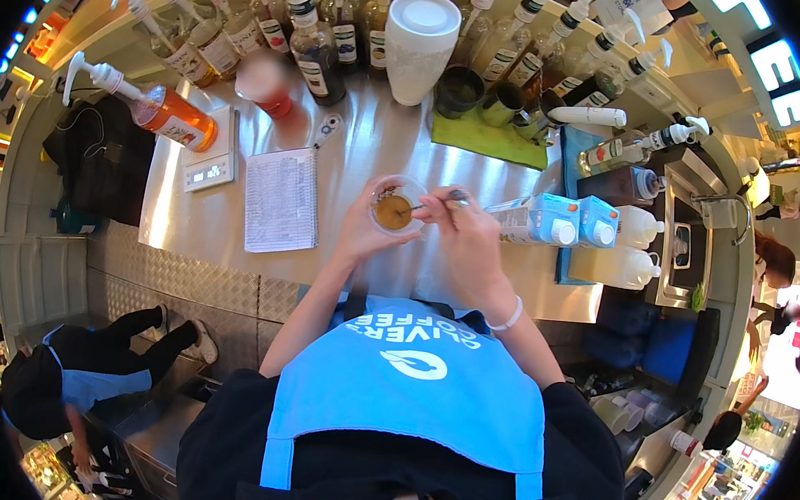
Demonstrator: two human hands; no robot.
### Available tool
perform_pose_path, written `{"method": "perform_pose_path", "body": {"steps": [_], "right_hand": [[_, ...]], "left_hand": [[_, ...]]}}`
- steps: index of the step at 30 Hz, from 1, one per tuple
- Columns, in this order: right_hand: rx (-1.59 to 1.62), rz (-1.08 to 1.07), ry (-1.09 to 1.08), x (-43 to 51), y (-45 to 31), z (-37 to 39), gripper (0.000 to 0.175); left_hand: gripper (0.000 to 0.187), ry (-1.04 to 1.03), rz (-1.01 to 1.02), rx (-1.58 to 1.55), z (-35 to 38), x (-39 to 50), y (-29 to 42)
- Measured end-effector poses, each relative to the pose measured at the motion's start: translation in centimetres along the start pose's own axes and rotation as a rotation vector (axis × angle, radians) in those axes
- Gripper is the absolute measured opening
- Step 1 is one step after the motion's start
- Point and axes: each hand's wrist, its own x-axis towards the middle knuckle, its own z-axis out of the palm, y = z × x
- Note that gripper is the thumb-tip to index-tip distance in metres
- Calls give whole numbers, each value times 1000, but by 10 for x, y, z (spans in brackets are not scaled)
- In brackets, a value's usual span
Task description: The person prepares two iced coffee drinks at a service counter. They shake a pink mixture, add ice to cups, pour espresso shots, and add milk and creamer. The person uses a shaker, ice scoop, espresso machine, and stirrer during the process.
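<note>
My left hand (pixel 363 229) is wrapped around a clear plastic cup (pixel 400 181) that holds a brown liquid (pixel 392 212). Between the fingers of my right hand (pixel 462 227) is a thin metal spoon or stirrer (pixel 414 209), its lower end dipping into the liquid. The cup is above the steel counter, close to its front edge. Left of it lies an open spiral notebook (pixel 282 200) with handwriting. Blue-and-white cartons (pixel 550 219) lie just right of my right hand, which hides part of the nearest one.
Pump syrup bottles (pixel 316 60) line the counter's back, behind a white lidded container (pixel 419 50). An orange syrup bottle (pixel 178 118) stands on a digital scale (pixel 210 173). Metal pitchers (pixel 501 104) rest on a green cloth (pixel 489 143). A co-worker (pixel 94 370) bends at lower left.
</note>
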Motion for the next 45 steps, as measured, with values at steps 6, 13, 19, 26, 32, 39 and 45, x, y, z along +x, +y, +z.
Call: {"method": "perform_pose_path", "body": {"steps": [6,13,19,26,32,39,45], "right_hand": [[168,59,-122,-2,28,39,11],[157,38,-205,5,37,28,13],[21,-34,-234,13,36,30,12],[172,67,-384,26,43,27,11],[105,-156,-389,47,51,27,12],[296,388,-79,53,50,56,26],[361,419,20,38,45,65,23]], "left_hand": [[81,-13,-48,-48,-7,-2,8],[82,-75,-73,-66,-13,0,6],[88,-102,-40,-36,-15,7,2],[92,-199,-93,-55,-18,19,-6],[86,-298,-146,-38,-29,38,-8],[82,-217,-132,-155,-24,40,-6],[88,-205,-166,-20,-24,25,-2]]}}
